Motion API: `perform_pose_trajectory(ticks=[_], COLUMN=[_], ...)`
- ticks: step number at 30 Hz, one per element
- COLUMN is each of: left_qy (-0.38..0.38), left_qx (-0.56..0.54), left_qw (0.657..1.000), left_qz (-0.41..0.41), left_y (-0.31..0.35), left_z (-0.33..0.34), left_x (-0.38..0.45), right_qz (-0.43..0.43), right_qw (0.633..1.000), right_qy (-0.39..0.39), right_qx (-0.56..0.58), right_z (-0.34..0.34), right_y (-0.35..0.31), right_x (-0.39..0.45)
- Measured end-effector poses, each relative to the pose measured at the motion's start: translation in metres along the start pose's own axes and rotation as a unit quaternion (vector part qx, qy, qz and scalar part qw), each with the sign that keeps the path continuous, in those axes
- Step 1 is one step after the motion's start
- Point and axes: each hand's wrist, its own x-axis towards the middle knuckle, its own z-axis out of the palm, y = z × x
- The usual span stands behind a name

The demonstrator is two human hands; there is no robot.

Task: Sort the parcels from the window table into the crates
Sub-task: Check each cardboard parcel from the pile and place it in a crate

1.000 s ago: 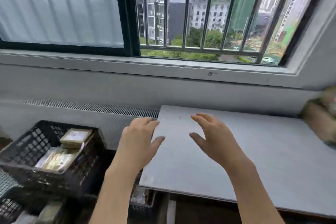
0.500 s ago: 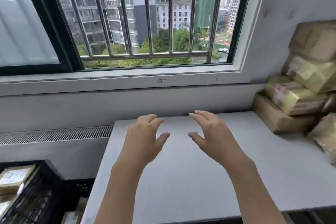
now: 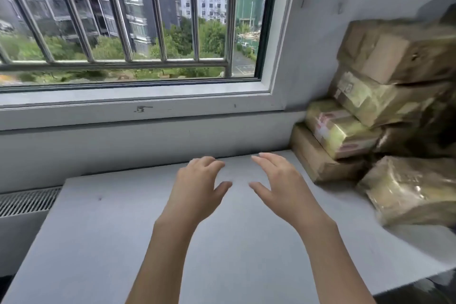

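Swung rightward along the window within the last second: black crates with sorted packets, lower left of the frame a second ago, now out of view; stack of parcels [image 3: 385, 116] now filling the right edge. Left hand [image 3: 197, 186] and right hand [image 3: 278, 185] at centre frame, both released, fingers spread and slightly curled, grasping nothing, hovering above the bare grey worktop [image 3: 103, 234], held in much the same pose as half a second ago. Parcels piled at right against the wall, several tape-wrapped boxes one atop another, a low brown box [image 3: 318, 158] nearest the right hand but apart from it, another wrapped parcel [image 3: 409, 190] at lower right. Blurred there, so labels unreadable. Probably a return trip for the next parcel: one delivery finished, reach to the pile not yet made. Plenty left to sort, judging by the heap.
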Motion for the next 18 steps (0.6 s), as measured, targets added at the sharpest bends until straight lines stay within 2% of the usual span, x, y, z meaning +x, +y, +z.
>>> perform_pose_trajectory(ticks=[8,13,18], left_qy=[-0.014,-0.018,-0.050], left_qx=[0.006,-0.002,-0.004], left_qw=[0.999,0.995,0.994], left_qz=[-0.048,-0.094,-0.094], left_y=[0.078,0.167,0.260], left_z=[0.065,0.130,0.180], left_x=[0.041,0.068,0.097], right_qz=[-0.008,-0.030,-0.030], right_qw=[0.999,0.998,0.994], right_qy=[-0.029,-0.060,-0.096], right_qx=[0.030,0.018,0.030], right_z=[-0.009,-0.033,-0.067], right_y=[0.126,0.237,0.331], right_x=[0.010,0.006,0.001])
